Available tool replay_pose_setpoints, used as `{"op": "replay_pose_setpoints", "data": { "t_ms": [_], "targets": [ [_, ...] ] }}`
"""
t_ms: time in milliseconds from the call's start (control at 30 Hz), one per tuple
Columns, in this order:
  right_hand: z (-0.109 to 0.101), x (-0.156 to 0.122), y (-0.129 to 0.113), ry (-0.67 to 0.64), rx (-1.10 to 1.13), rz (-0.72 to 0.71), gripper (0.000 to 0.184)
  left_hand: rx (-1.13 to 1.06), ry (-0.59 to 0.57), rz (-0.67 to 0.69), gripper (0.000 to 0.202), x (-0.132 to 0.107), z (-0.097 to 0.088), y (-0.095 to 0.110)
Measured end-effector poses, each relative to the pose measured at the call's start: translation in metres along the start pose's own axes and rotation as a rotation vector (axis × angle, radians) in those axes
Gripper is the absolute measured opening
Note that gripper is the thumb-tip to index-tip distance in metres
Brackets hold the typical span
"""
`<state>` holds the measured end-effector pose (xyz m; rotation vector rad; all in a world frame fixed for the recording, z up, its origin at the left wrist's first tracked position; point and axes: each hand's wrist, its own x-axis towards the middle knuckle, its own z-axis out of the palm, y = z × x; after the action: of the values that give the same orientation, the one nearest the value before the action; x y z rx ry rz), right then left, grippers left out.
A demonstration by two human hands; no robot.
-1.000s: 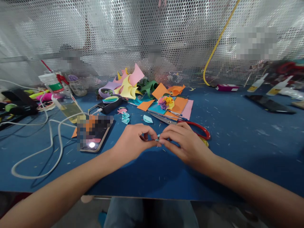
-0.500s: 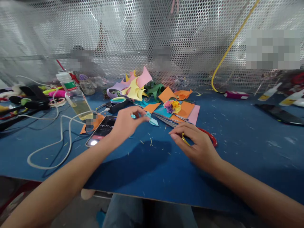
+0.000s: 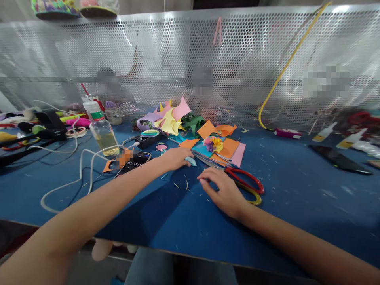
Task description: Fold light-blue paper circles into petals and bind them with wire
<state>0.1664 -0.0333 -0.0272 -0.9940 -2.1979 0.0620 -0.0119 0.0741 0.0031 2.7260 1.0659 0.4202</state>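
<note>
My left hand has its fingers curled down around a small folded piece of light blue paper, which sticks out at the fingertips. Just behind that hand lies a small pink paper piece. My right hand hovers low over the table with its fingers loosely bent, thumb apart, and nothing held. Beside it rest large scissors with red and yellow handles, their blades pointing toward the paper pile. A purple and yellow paper flower sits on orange and blue sheets.
Cut paper scraps heap at the back centre. On the left are a phone, a looping white cable and a glue bottle. At right lies a black phone-like slab. A perforated metal panel borders the table.
The view has tilted upward. My left hand has turned palm-down with the light blue paper. My right hand has drawn left of the scissors, so their handles show more fully.
</note>
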Motion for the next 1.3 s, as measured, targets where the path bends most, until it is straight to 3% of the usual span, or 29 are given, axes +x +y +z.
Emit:
{"op": "replay_pose_setpoints", "data": {
  "t_ms": [133,233,367,500,567,667,767,900,1000,1100,1200,1300],
  "targets": [
    [0.001,0.000,-0.009,-0.116,-0.051,-0.114,0.014,0.004,-0.103,0.047,0.017,0.019,0.005,-0.005],
    [-0.002,0.005,-0.009,-0.116,-0.036,-0.150,0.014,-0.020,-0.075,0.054,0.012,0.021,0.002,-0.005],
    [-0.008,0.020,0.008,0.041,0.002,-0.065,0.014,-0.128,0.022,0.018,0.020,0.013,-0.012,0.004],
    [-0.012,0.030,0.025,0.190,0.057,-0.003,0.030,-0.323,0.002,0.015,0.029,-0.006,-0.020,0.022],
    [-0.013,0.029,0.028,0.183,0.066,-0.070,0.033,-0.588,0.004,-0.029,0.035,-0.018,-0.018,0.031],
    [-0.014,0.023,0.025,0.112,-0.039,-0.345,0.039,-0.947,0.025,-0.117,0.028,-0.035,-0.013,0.040],
    [-0.010,0.017,0.020,0.112,-0.163,-0.555,0.034,-1.005,0.039,-0.166,0.017,-0.045,-0.009,0.045],
    [-0.001,0.011,0.016,0.156,-0.155,-0.577,0.014,-0.928,0.015,-0.233,0.019,-0.054,-0.002,0.052],
    [0.004,0.008,0.012,0.148,0.006,-0.456,0.012,-0.738,0.128,-0.151,0.023,-0.062,0.001,0.056],
    [0.006,0.006,0.007,0.119,0.315,-0.043,0.007,-0.723,0.164,-0.077,0.025,-0.067,0.002,0.057],
    [0.007,0.005,0.005,0.034,0.626,0.351,0.012,-0.830,0.132,-0.157,0.031,-0.067,0.005,0.055],
    [0.008,0.006,0.005,-0.059,0.762,0.471,0.017,-0.877,0.125,-0.246,0.024,-0.064,0.009,0.051]
  ]
}}
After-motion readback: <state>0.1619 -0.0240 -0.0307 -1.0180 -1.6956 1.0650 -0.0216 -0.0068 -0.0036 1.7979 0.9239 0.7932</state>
